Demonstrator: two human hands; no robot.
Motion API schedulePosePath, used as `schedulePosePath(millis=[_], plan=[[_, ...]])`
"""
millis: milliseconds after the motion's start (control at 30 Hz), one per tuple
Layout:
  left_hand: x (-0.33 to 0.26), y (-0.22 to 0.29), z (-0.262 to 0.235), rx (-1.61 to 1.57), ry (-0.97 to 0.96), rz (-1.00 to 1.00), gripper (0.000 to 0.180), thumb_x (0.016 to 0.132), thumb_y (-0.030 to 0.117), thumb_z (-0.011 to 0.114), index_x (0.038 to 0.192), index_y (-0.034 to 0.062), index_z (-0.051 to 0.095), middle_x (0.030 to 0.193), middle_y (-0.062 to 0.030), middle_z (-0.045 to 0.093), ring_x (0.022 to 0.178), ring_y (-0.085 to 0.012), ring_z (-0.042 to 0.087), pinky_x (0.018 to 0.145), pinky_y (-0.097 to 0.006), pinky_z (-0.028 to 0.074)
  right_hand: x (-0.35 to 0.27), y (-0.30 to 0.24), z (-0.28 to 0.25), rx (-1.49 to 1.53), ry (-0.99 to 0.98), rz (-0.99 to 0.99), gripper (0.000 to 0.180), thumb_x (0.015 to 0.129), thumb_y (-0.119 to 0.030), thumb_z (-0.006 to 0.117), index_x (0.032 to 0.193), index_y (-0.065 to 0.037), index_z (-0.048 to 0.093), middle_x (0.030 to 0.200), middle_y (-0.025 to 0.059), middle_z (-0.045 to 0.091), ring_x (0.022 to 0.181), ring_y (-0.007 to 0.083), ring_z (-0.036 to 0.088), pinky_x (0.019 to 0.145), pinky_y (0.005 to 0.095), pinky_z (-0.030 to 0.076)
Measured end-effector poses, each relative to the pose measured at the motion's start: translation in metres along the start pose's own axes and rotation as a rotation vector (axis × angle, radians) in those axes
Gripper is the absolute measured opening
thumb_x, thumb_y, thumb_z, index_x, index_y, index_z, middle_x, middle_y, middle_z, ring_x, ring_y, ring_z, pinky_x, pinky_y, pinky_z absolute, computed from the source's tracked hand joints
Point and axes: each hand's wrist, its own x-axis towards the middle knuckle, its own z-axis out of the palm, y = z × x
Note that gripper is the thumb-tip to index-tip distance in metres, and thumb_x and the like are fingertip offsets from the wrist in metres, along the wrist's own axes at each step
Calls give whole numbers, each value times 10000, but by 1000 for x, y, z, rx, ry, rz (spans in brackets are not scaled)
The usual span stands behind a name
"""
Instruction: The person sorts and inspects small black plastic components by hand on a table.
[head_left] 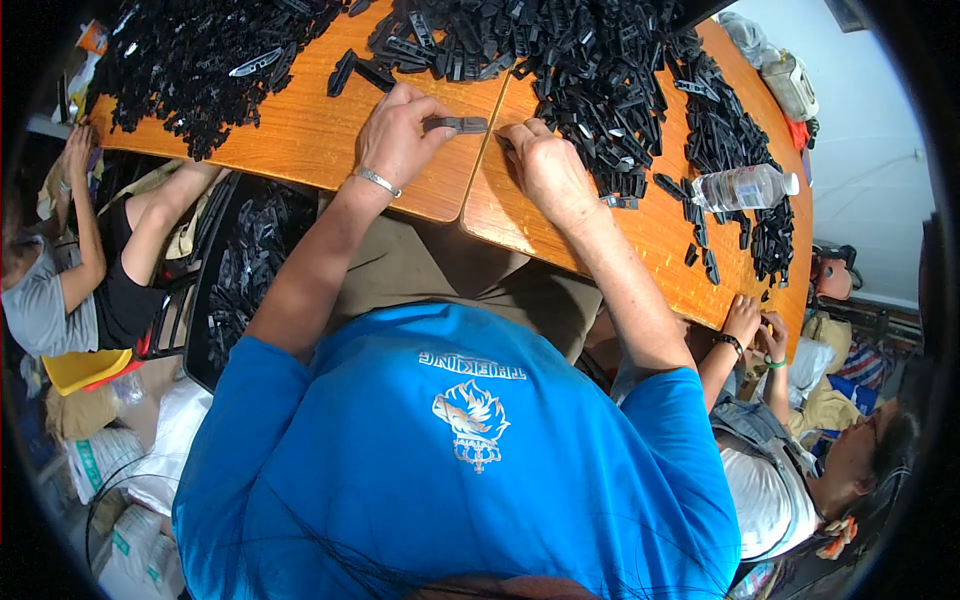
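Pinching a black plastic clip (458,125), left hand (400,140); right hand (545,170), at 3 o'clock, fisted on the wooden table (300,130), grip unclear.

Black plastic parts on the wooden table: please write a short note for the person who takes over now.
Left hand: pinches one black plastic part by its end, just above the wooden table.
Right hand: fist resting on the table, fingertips by that part; whether it holds anything cannot be told.
Parts: big black pile ahead and to the right; second pile far left.
Black crate of parts below the table edge, left.
Water bottle lies at right.
Done: cannot be told. Left: both piles remain.
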Motion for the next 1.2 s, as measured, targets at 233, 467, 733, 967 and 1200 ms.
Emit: schedulePosePath(millis=[233,467,733,967,1200], plan=[[-1,-1,1,-8,1,19,231,839,121,896,1045,60,814,1022,-90,676,975,-278,671,833,-391,561,13,-1,-4,-160,-41,-3,186,920,-43,691,1103,-17,720,1006,213,705,922,413,749,813,510,611],[1,-3,5,-54,-1,18,236,830,103,898,1043,56,809,998,-80,675,955,-278,670,815,-391,558,27,-3,17,112,246,-12,245,862,-87,847,1098,-81,781,993,115,732,869,358,742,752,450,597],[0,1,6,-32,45,33,221,828,74,890,1023,43,792,994,-85,680,944,-274,692,807,-392,567,38,15,15,163,204,-73,256,814,-55,887,1053,-52,795,960,111,721,857,333,744,735,422,595],[12,-4,12,-57,15,-12,204,841,49,877,1015,22,773,957,-65,660,751,-190,639,688,-335,533,66,35,22,164,181,-236,271,813,-87,868,1065,-46,778,950,119,702,873,358,731,751,436,595],[8,-5,12,-86,5,-34,186,852,57,876,1014,26,789,923,-45,640,716,-160,594,676,-319,513,56,34,20,152,160,-220,281,836,-96,861,1094,-55,758,1010,131,699,890,371,731,758,448,597]])
